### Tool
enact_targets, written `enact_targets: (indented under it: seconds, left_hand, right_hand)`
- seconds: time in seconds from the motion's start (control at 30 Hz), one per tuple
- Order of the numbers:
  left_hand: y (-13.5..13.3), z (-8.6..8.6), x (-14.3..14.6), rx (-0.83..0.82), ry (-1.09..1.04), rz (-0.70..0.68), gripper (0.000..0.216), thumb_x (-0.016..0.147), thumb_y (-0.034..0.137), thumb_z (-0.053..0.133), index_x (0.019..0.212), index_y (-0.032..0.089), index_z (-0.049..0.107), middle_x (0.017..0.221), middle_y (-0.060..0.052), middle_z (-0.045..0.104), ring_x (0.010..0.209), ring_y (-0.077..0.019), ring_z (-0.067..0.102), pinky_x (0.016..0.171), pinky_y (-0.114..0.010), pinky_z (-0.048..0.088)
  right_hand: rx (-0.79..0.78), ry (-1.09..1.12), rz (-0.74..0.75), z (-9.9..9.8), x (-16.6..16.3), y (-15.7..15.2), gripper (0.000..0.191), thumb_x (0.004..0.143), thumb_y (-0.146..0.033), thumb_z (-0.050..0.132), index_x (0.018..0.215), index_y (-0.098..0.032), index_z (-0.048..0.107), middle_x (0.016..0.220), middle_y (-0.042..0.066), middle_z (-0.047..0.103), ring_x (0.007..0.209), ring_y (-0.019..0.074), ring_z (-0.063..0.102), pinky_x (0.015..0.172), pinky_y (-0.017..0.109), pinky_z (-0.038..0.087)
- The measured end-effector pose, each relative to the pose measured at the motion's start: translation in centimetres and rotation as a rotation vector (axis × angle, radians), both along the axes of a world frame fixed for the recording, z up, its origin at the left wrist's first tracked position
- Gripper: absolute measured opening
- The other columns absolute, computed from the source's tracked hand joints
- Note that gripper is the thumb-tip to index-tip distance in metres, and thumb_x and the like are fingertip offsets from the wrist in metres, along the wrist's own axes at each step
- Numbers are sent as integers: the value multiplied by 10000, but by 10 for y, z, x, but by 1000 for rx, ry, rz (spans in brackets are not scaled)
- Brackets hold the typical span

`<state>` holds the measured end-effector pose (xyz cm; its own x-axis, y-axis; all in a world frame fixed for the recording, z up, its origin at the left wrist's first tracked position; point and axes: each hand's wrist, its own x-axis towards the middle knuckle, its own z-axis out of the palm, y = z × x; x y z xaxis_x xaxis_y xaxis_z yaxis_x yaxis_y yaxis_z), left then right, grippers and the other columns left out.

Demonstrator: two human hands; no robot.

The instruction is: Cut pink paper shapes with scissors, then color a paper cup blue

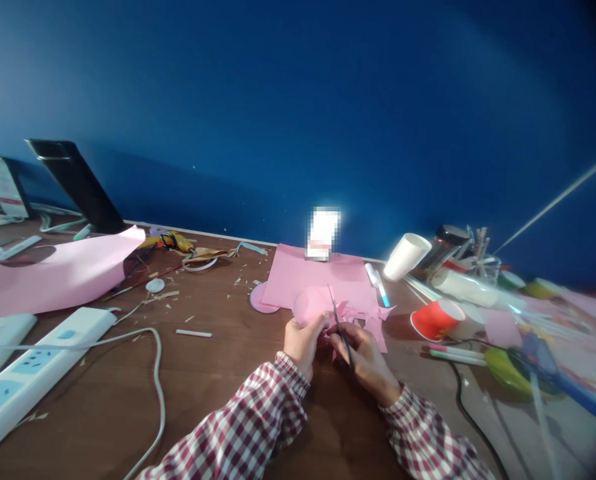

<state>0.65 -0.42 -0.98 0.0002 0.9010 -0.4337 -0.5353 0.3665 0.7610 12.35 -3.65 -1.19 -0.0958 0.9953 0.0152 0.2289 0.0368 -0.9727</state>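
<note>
My left hand [303,343] grips the lower edge of a rounded piece of pink paper [308,303], thumb on top. In my right hand [368,357] is a pair of scissors [349,352], dark and slim, pointing away from me along the right side of the paper. Their finger loops are mostly hidden by the hand. Ragged pink offcuts [375,323] lie just beyond my right fingers. Under and behind them is a larger pink sheet [288,277], with a pink disc [264,300] partly beneath its left edge.
A marker [377,283], a white paper cup [407,257] and a red paper cup [437,319] are to the right, beside cluttered craft supplies. A power strip [43,360] with a white cable [159,380] and a curved pink sheet [73,277] lie left. A blue wall [258,120] stands behind.
</note>
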Motion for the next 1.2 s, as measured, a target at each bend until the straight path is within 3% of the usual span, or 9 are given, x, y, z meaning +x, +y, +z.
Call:
enact_targets:
  seconds: [1.2]
  left_hand:
    - [2, 1, -1, 7, -26, 16, 309, 515, 295, 786, 633, 88, 588, 481, 19, 516, 416, -62, 439, 385, -188, 361]
  right_hand:
    - [-3, -30, 16, 4, 3, 1, 217, 807, -367, 599, 797, -151, 620, 619, 6, 573, 565, 131, 522, 497, 210, 400]
